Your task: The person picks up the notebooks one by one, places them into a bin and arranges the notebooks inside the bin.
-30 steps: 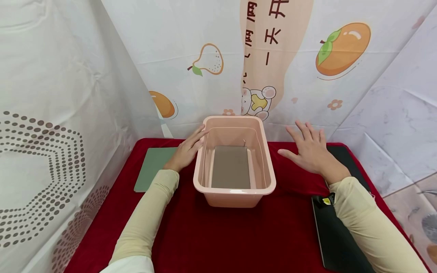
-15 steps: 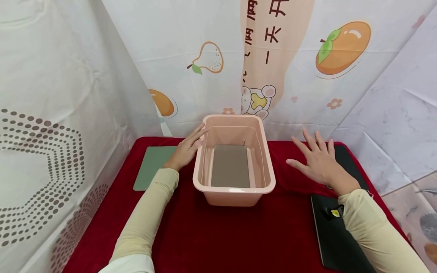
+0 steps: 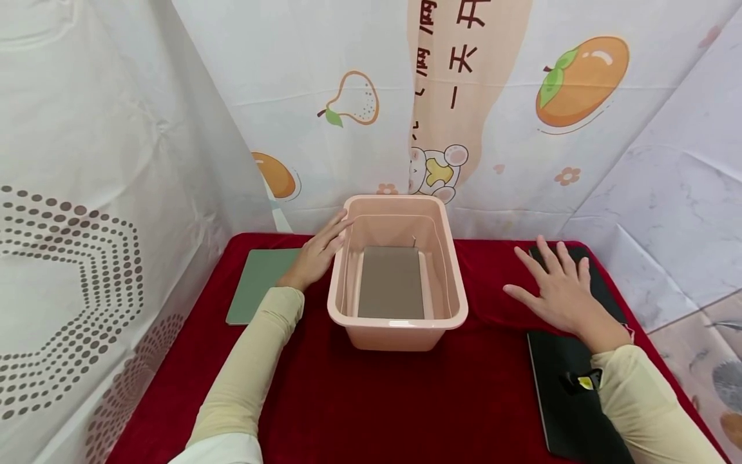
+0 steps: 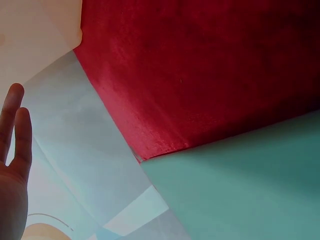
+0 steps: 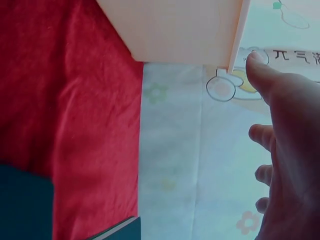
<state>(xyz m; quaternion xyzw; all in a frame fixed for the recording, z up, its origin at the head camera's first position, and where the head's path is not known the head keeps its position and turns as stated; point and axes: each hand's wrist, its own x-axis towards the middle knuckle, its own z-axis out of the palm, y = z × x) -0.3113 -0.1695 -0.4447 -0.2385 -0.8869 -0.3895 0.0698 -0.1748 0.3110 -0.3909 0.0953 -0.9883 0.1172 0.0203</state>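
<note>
A pink plastic basin [image 3: 399,338] stands mid-table in the head view, a flat grey-brown rectangle like a notebook [image 3: 391,283] lying on its bottom. My left hand [image 3: 315,258] has its straight fingers at the basin's left rim, above a green notebook-like rectangle [image 3: 257,283]. To the right of the basin, my right hand [image 3: 559,293] is spread with nothing in it, over the gap between two black notebook-like things, a nearer one [image 3: 556,399] and a farther one [image 3: 603,293]. The right wrist view shows its thumb and fingertips [image 5: 257,135] apart from the basin.
Red cloth [image 3: 359,406] covers the table. A printed white curtain [image 3: 493,116] hangs right behind it, and another sheet [image 3: 145,161] runs along the left side.
My right hand has moved right and a little toward me, away from the basin, fingers still spread. The left hand and the basin have stayed in place.
</note>
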